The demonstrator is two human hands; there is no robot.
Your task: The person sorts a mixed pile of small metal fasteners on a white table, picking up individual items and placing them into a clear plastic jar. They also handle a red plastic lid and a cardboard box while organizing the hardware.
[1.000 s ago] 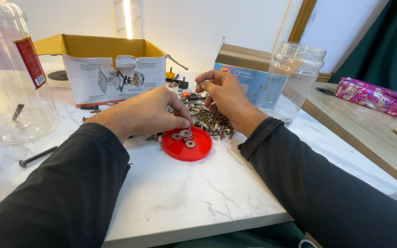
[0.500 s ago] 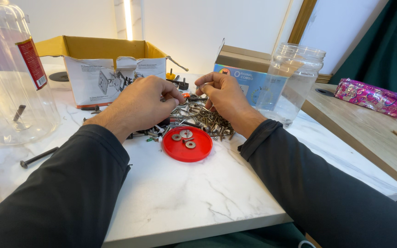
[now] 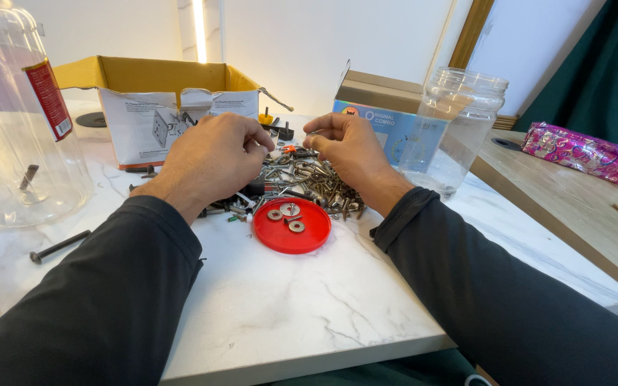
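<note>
From the head view, the left hand (image 3: 212,154) hovers over the near-left edge of a heap of mixed screws and hooks (image 3: 309,182) on the white marble table (image 3: 287,307), fingers curled under so I cannot tell whether they pinch a piece. The right hand (image 3: 348,146) sits at the heap's far-right side, thumb and forefinger drawn narrow together, perhaps on a small part too tiny to make out. Just in front of the heap lies a red lid (image 3: 292,227) holding 3 washers (image 3: 287,214). A clear glass jar (image 3: 452,129) stands just beside the right wrist, a large plastic jar (image 3: 16,121) well to the left, a loose bolt (image 3: 59,246) near it. The risk I judge: the right forearm could knock the glass jar, or a sleeve could sweep the lid and scatter the washers; small parts could also slip from the fingertips.
</note>
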